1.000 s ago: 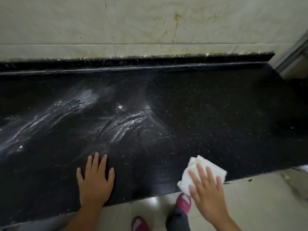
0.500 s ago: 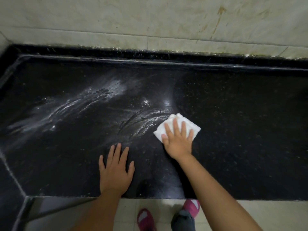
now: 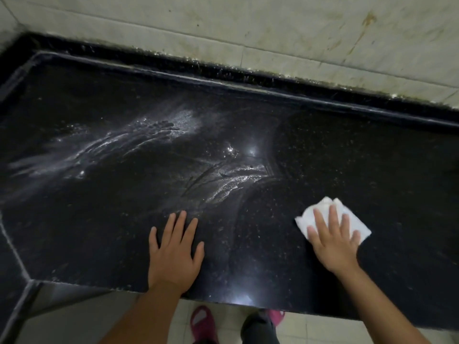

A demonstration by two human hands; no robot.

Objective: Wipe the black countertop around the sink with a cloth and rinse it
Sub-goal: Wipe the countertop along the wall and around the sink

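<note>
The counter (image 3: 347, 150) is a black speckled slab that fills most of the head view. At far left a seam runs diagonally from the left edge toward the front edge, where a darker side panel (image 3: 15, 306) drops away. A raised black upstand (image 3: 223, 70) borders the back of the slab, and a pale tiled wall (image 3: 248, 26) with brown stains stands behind it.

White streaks (image 3: 119, 147) of residue cross the left half of the counter, rising from lower left to upper right. A second patch of streaks lies near the centre, with 2 bright glints of reflected light above it. The right half of the slab appears darker and more uniform.

The left hand (image 3: 173, 254) lies flat on the counter near the front edge, fingers straight and spread, holding nothing.

The right hand (image 3: 332, 242) presses flat on the cloth (image 3: 320, 214), fingers straight and slightly spread. The cloth is white, folded into a rough rectangle, and lies on the right half of the counter, well right of the left hand. Its long axis runs from upper left to lower right.

Below the front edge, 2 pink slippers (image 3: 202, 321) stand on a pale tiled floor (image 3: 323, 328).
</note>
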